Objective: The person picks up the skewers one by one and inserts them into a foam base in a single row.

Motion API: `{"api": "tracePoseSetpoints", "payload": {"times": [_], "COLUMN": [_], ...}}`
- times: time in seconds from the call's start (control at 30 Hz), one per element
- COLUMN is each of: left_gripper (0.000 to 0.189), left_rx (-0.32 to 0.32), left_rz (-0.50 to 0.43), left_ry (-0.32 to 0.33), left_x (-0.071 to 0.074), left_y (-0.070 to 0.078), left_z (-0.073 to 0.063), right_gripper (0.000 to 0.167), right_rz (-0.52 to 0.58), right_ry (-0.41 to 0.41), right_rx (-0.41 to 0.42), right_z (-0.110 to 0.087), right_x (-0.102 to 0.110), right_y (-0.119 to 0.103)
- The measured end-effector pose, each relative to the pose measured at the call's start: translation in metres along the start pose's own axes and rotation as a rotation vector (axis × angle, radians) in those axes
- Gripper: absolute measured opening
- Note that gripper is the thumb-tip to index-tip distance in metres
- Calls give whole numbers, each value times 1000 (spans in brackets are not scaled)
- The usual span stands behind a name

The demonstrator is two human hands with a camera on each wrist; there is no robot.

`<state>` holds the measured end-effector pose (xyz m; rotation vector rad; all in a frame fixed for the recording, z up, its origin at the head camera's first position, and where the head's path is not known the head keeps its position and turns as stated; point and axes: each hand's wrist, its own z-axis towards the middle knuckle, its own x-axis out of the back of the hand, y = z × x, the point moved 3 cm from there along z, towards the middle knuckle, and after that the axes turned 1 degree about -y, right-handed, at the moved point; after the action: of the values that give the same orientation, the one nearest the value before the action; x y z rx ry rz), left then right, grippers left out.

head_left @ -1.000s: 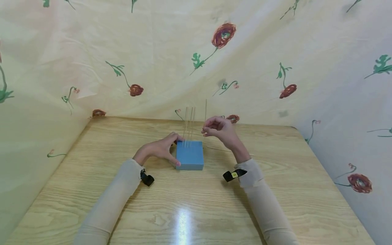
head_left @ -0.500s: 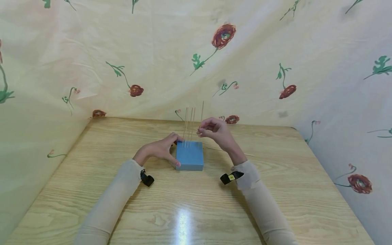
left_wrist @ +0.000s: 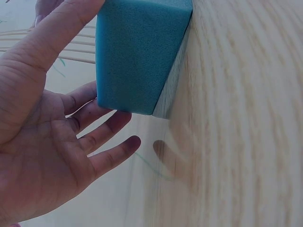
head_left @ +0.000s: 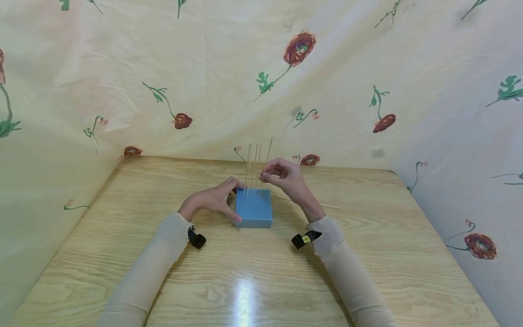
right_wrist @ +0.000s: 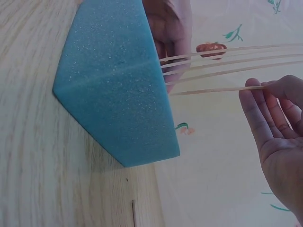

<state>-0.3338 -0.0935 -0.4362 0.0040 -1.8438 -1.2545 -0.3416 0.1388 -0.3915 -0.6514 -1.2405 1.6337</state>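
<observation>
A blue foam block [head_left: 253, 209] sits on the table with three thin wooden skewers [head_left: 248, 165] standing upright in a row near its back edge. My left hand [head_left: 214, 197] holds the block at its left side, thumb at the front corner and fingers at the back. Between thumb and fingertips, my right hand [head_left: 288, 181] pinches another wooden skewer [head_left: 268, 150], tilted slightly, just right of the standing ones. In the right wrist view, the lower tip of the held skewer [right_wrist: 208, 90] is right at the block's top face [right_wrist: 166, 101].
A loose skewer [head_left: 330, 206] lies on the wooden table [head_left: 367, 254] right of the block, partly hidden behind the right wrist. A flower-printed cloth [head_left: 224, 68] hangs behind the table and along both sides.
My right hand has moved left and slightly down with its skewer, from beside the block to over its back right part. The skewer now leans more. My left hand and the block have stayed put.
</observation>
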Motion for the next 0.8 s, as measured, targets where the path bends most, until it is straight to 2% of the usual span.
{"api": "tracePoseSetpoints", "payload": {"times": [0.5,0.8], "left_gripper": [93,92], "left_rx": [-1,-10], "left_rz": [1,0], "left_ry": [2,8], "left_x": [0,0], "left_y": [-3,0], "left_z": [2,1], "right_gripper": [15,14], "right_rz": [-3,-55], "right_ry": [-15,-19], "right_rx": [34,22], "right_z": [1,0], "right_x": [-2,-2], "right_y": [3,3]}}
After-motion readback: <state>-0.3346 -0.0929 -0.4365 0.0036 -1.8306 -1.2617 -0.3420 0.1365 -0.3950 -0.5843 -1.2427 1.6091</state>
